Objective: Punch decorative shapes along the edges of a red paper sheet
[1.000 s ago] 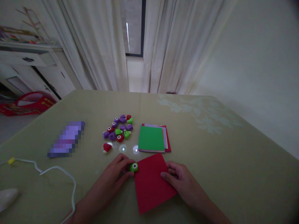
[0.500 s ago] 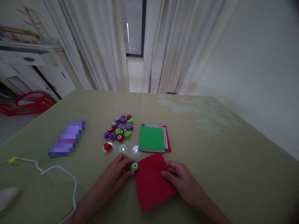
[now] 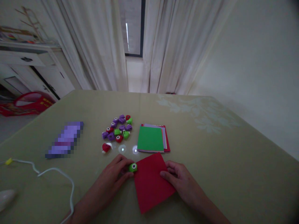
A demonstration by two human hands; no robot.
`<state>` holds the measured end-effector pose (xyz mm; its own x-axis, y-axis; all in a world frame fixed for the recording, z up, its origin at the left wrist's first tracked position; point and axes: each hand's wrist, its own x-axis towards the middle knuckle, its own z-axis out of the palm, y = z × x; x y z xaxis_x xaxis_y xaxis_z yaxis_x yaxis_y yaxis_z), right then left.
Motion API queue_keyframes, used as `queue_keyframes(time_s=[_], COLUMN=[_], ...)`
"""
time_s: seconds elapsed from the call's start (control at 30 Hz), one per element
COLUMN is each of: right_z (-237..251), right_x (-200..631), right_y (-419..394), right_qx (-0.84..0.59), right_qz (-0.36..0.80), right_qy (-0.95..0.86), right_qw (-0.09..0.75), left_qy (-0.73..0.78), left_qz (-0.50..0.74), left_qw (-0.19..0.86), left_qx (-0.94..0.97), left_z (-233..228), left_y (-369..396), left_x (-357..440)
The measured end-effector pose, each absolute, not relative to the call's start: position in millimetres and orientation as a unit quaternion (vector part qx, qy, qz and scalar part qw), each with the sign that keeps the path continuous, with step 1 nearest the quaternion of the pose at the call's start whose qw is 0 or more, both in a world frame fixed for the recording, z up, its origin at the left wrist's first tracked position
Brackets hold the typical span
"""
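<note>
Between the thumb and fingers of my left hand [image 3: 119, 171] is a small green craft punch [image 3: 133, 167] with a star-shaped mark on its pale round face. The punch sits against the left corner of a red square sheet of paper [image 3: 153, 183]; whether the corner is inside its slot I cannot tell. My right hand [image 3: 177, 177] grips the sheet's right side, thumb on top and fingers underneath. Just beyond, a stack of coloured paper [image 3: 150, 139] lies with a green sheet uppermost. Farther left, several purple, red and green punches [image 3: 118, 132] are grouped on the table.
One red punch [image 3: 106, 147] lies nearer me than the group. At the left are a blurred-out purple rectangular object [image 3: 65, 140] and a white cable [image 3: 56, 169] with a yellow tie, running by my left forearm. The pale table [image 3: 221, 161] extends to the right.
The view has shifted very slightly. Both hands keep the same hold on the punch and the red paper, with no clear movement between them.
</note>
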<state>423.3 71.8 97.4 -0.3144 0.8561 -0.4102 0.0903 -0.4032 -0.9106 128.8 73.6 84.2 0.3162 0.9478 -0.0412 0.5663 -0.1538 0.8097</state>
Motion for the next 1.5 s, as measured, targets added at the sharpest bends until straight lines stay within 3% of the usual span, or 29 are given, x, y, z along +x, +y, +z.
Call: queue_keyframes(time_s=[0.9, 1.2, 1.33, 1.5], right_z=[97, 97, 93, 84], right_x=[424, 424, 424, 423], right_y=[73, 76, 79, 82], right_qx=[-0.502, -0.499, -0.492, -0.48], right_qz=[0.666, 0.656, 0.649, 0.662], right_qy=[-0.469, -0.483, -0.498, -0.485], right_qw=[0.291, 0.294, 0.296, 0.31], left_qy=[0.534, 0.599, 0.629, 0.669], left_qz=[0.261, 0.365, 0.296, 0.215], left_qw=[0.366, 0.263, 0.185, 0.176], left_qx=[0.716, 0.662, 0.694, 0.69], left_z=[82, 120, 129, 118], left_y=[72, 83, 108, 118], left_x=[128, 162, 177, 178])
